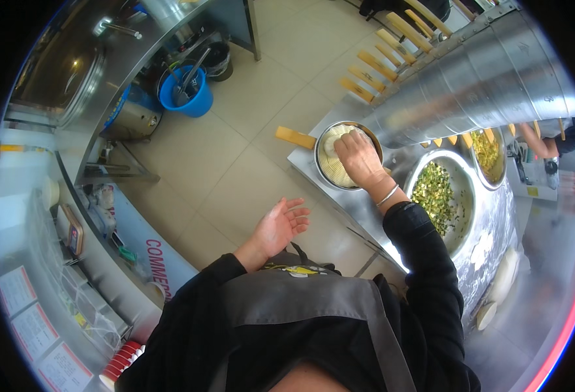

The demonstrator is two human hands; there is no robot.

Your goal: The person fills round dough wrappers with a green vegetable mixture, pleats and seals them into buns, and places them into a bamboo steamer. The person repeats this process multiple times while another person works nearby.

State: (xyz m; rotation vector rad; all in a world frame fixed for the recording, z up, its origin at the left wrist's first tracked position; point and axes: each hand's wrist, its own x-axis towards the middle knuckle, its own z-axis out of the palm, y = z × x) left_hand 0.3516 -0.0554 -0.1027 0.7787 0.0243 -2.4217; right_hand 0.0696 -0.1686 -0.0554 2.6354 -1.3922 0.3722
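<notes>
My right hand (358, 158) reaches into a round steel steamer (318, 169) with a wooden handle (295, 136). Its bent fingertips meet a pale round piece of dough (332, 145), which rests on the woven steamer mat (338, 169). Whether the fingers grip the dough or only touch it cannot be told. My left hand (283, 228) is held palm up in front of my apron, fingers apart and holding nothing, with a whitish film like flour on the palm. Right of the steamer stands a steel bowl of chopped green and yellow filling (433, 193).
Stacked steel steamers (469, 83) with wooden handles stand beyond my right hand. A second bowl of yellowish filling (486, 152) and a pale dough roll (504, 277) lie on the right. Another person's arm (540, 142) shows at far right. A blue bucket (196, 100) stands on the floor.
</notes>
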